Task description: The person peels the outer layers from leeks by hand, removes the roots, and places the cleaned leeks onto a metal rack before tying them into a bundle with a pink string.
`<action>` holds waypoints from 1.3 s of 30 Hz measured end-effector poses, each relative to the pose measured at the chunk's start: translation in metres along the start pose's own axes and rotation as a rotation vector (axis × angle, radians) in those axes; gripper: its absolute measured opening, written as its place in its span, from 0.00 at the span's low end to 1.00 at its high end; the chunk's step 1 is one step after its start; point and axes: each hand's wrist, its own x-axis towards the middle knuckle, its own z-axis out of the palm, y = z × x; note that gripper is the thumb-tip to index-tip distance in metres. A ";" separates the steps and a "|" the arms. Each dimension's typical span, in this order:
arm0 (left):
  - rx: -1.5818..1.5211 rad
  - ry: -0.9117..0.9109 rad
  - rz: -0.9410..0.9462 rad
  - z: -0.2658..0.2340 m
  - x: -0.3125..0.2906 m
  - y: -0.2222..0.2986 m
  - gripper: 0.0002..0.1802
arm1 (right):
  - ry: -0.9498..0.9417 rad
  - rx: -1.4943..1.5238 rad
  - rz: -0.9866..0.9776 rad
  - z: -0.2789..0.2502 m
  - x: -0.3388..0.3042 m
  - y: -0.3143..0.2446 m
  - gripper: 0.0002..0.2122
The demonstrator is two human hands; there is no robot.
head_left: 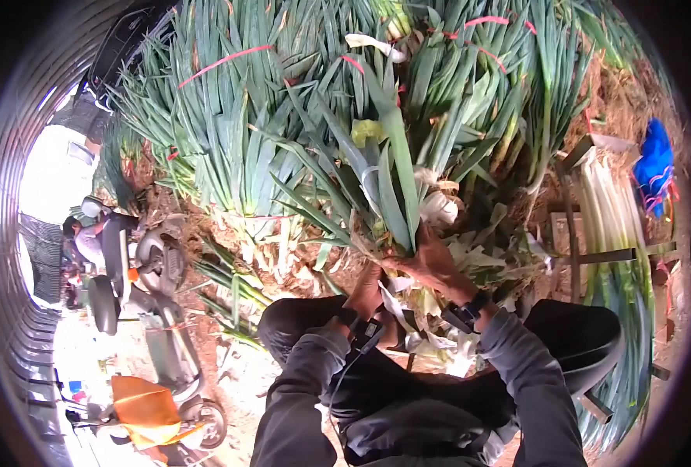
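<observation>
Between my knees I hold a leek (396, 167) with broad green leaves fanning up and away from me. My right hand (436, 268) is closed round the base of its leaves. Lower and to the left, my left hand (367, 289) is closed at its stem, the fingertips partly hidden. The leek's lower end is mostly out of sight behind my hands. Pale peeled skins (443, 346) lie under and beside my wrists. Just beyond my right hand is a whitish bundle (439, 206) that I cannot make out clearly.
Tied bundles of leeks (229, 132) stand in a wide pile ahead. On the right, trimmed leeks (614, 210) lie in a metal frame (569, 226), near a blue bag (654, 167). Loose leeks (236, 292) lie by my left knee. A scooter (166, 350) stands at left.
</observation>
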 end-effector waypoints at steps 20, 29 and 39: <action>0.142 -0.271 0.056 0.059 0.005 0.019 0.30 | -0.326 0.512 0.285 -0.019 -0.029 0.015 0.16; 0.435 -0.044 0.007 0.094 -0.014 0.036 0.29 | 0.054 1.246 0.264 -0.016 -0.026 -0.015 0.30; 1.099 -0.100 0.365 0.097 0.016 0.016 0.41 | -0.336 2.170 0.001 0.005 -0.049 0.115 0.30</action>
